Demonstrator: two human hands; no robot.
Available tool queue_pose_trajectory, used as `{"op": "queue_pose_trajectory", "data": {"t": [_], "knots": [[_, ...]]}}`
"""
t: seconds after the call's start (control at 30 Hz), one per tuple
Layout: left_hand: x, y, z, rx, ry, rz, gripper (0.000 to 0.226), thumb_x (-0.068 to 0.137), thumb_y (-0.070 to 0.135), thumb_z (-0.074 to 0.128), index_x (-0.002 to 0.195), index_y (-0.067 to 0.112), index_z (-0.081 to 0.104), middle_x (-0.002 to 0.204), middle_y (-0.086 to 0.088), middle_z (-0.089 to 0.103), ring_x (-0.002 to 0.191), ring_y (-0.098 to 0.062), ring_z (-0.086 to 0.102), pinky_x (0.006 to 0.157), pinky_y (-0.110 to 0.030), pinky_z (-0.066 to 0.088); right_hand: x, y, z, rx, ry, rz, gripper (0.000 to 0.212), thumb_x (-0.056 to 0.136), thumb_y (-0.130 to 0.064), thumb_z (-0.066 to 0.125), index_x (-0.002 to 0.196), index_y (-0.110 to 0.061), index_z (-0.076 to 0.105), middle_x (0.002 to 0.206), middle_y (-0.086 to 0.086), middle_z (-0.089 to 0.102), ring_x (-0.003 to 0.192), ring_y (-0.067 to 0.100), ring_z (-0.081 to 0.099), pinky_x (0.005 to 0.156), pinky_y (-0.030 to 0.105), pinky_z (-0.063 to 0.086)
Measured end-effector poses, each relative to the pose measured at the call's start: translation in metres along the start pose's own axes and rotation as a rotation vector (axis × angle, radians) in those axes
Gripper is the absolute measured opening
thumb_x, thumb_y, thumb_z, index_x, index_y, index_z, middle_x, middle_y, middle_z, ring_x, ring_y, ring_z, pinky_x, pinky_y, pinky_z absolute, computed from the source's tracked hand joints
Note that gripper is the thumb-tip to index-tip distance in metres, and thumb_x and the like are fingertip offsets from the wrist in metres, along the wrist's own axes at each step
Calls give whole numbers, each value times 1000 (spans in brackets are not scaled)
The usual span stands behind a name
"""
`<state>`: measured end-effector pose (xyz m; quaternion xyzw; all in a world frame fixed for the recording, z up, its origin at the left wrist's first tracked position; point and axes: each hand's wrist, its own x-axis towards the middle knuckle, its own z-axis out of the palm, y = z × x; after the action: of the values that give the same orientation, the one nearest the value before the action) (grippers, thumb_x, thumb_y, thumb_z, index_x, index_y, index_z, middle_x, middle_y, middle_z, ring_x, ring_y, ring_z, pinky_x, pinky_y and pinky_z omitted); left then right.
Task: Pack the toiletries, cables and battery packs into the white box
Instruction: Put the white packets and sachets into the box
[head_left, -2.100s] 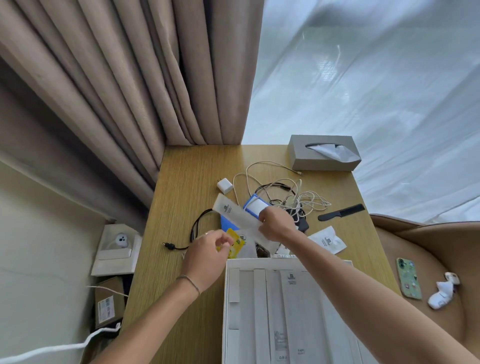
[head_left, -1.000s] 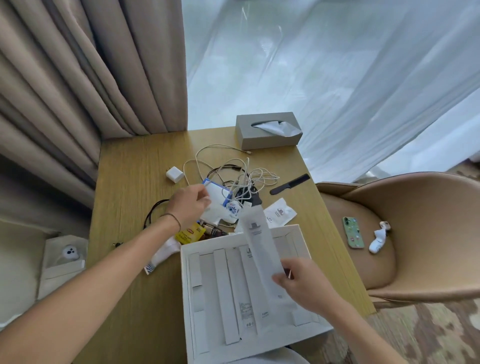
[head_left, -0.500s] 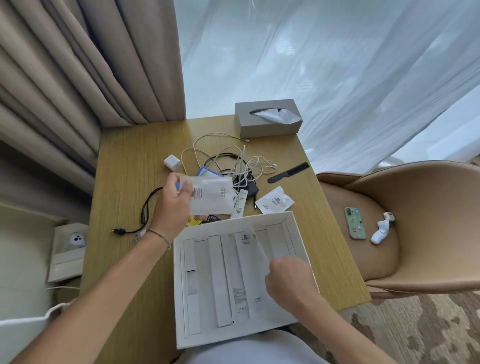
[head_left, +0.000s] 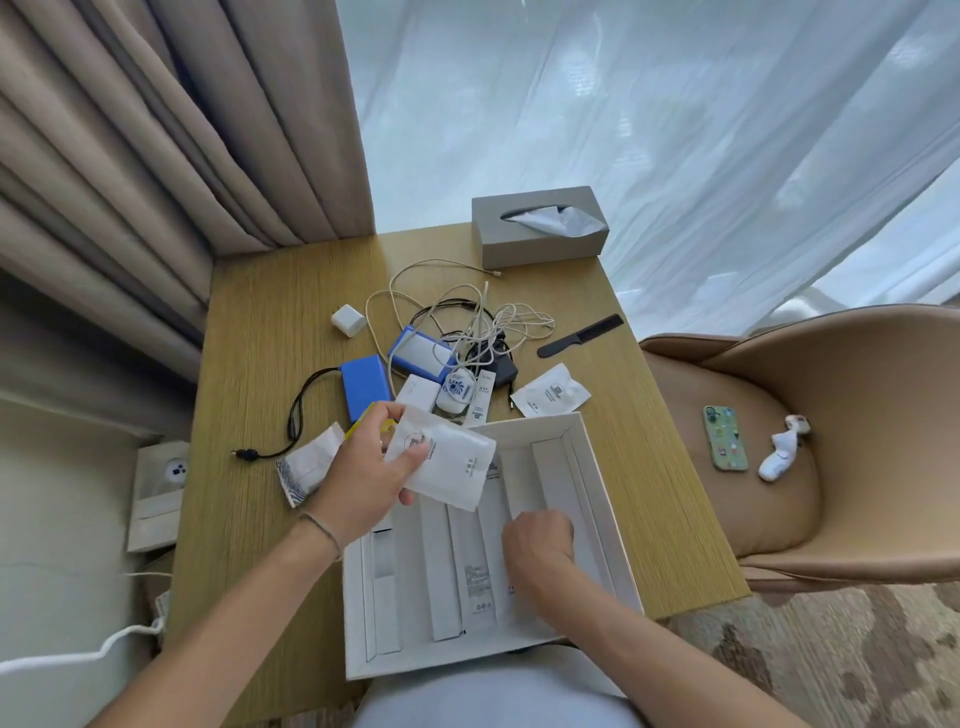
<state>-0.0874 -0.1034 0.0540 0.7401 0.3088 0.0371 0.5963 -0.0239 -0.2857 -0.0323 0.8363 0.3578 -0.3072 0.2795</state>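
Observation:
The white box (head_left: 605, 499) lies open at the table's near edge, with several long white packets laid side by side in it. My left hand (head_left: 366, 470) grips a flat white sachet (head_left: 447, 465) over the box's far left corner. My right hand (head_left: 537, 540) is inside the box with curled fingers on the long packets; what it holds is hidden. Beyond the box lie a blue battery pack (head_left: 363, 384) with a black cable (head_left: 296, 415), a second blue-edged pack (head_left: 421, 356), tangled white cables (head_left: 467, 312), a white charger (head_left: 349, 320) and small toiletry items (head_left: 457, 395).
A grey tissue box (head_left: 537, 226) stands at the table's far edge. A black comb (head_left: 582, 335) and a white sachet (head_left: 550, 392) lie right of the cables, a crumpled packet (head_left: 306, 465) left of my hand. A phone (head_left: 724, 436) rests on the tan chair.
My left hand picked up the white sachet and carried it toward the box. My right hand laid the long packet in the box and stays on it.

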Motion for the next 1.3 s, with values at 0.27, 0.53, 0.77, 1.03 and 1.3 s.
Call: {"op": "queue_pose_trajectory", "data": {"t": [0.27,0.53,0.77,1.03,1.3], "knots": [[-7,-14,4,346,-110,-14,13,92,17,67,96,29,63,92,14,72,71,3,66,57,-21,52,5,6,5,-143,-52,-121,23,79,1,51,71,-20,56,66,-6,44,49,15,37,48,22,27],[-3,-46,36,625,-265,-62,10,91,25,66,100,27,64,100,8,71,90,-11,66,77,-36,59,-10,34,-12,79,76,-110,25,87,-3,45,67,-19,47,60,-4,43,49,13,37,47,25,27],[-4,-74,73,835,-433,-69,14,94,29,61,107,29,62,109,1,72,95,-20,66,81,-39,59,-34,63,-21,382,320,-47,34,94,-14,45,60,-16,38,56,-2,41,47,16,35,46,25,27],[-7,-84,88,1139,-443,143,16,96,28,56,111,24,57,105,-3,66,94,-24,59,70,-34,47,-44,62,-25,617,533,-98,31,94,-24,44,69,-14,61,62,0,63,58,22,60,53,32,50],[-11,-99,90,1206,-391,278,56,91,26,67,140,25,41,124,-3,59,113,-24,52,89,-35,43,-31,93,-55,874,722,-24,28,96,-26,51,76,-16,68,65,-2,66,60,21,60,53,34,47]]}}
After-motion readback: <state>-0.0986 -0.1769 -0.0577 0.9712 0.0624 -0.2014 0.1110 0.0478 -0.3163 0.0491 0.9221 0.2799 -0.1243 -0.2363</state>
